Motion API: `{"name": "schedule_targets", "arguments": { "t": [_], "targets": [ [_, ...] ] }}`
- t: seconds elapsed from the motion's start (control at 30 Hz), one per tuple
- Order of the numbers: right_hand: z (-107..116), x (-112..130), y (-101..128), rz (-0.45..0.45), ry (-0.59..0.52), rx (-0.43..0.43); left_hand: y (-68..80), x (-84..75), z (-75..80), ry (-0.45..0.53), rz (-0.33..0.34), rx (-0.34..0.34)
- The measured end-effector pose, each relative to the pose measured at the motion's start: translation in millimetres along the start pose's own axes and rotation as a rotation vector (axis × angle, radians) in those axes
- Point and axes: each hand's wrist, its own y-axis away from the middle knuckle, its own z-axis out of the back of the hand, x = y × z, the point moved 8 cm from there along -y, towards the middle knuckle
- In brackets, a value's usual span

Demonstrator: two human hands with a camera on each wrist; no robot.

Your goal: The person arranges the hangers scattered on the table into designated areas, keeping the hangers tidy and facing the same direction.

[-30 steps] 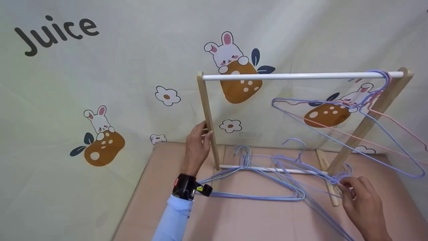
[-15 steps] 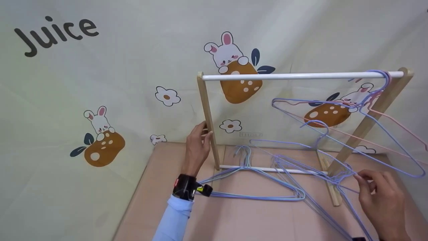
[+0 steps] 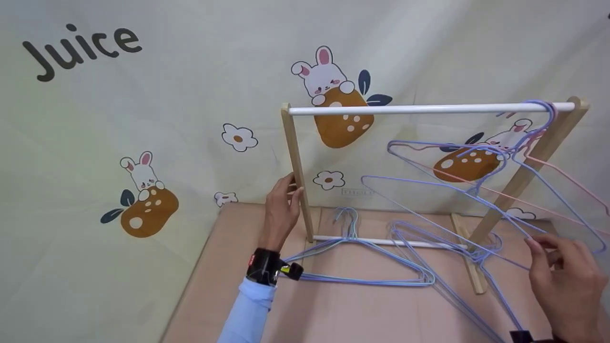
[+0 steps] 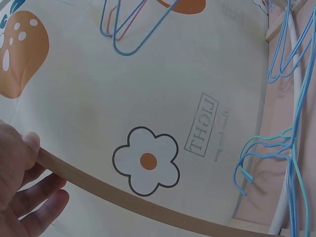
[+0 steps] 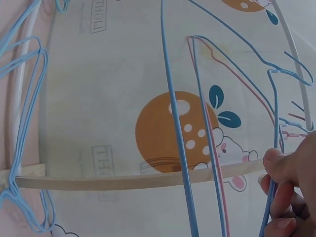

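From my distant place, I have the left hand (image 3: 282, 209) around the left wooden post (image 3: 295, 157), thumb and fingers closed upon it. With the right hand (image 3: 567, 278) I pinch a blue hanger (image 5: 176, 123) near its end corner; it is in the air, its hook below the white top rail (image 3: 419, 109) and apart from it. At this rail's right end hang a pink hanger (image 3: 567, 170) and a second blue hanger (image 3: 554, 114). More hangers (image 3: 367, 284) lie lower, over the pink surface (image 3: 352, 314).

My right hand (image 5: 292, 190), at lower right, pinches a blue wire hanger (image 5: 183, 163). Beyond it, a pink hanger (image 5: 221, 187) and second blue hanger (image 5: 199, 79) hang close together before a wooden post (image 5: 108, 182).
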Motion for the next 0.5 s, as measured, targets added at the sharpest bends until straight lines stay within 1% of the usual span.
{"name": "schedule_targets", "arguments": {
  "t": [0.13, 0.23, 0.33, 0.5],
  "targets": [
    [5.6, -5.1, -3.1, -0.09, 0.062, 0.015, 0.0, 0.6, -0.8, -0.001, 0.004, 0.003],
    [11.8, -8.2, -6.7, -0.119, 0.079, -0.001, -0.1, 0.6, -1.0, -0.002, 0.005, 0.003],
    [18.3, -8.8, -11.5, -0.107, 0.055, -0.034, 0.1, 0.8, -0.9, 0.0, 0.005, 0.001],
    [30.3, -4.7, -20.2, -0.049, -0.012, -0.123, -0.5, -0.6, 0.1, 0.013, -0.003, -0.002]
  ]
}}
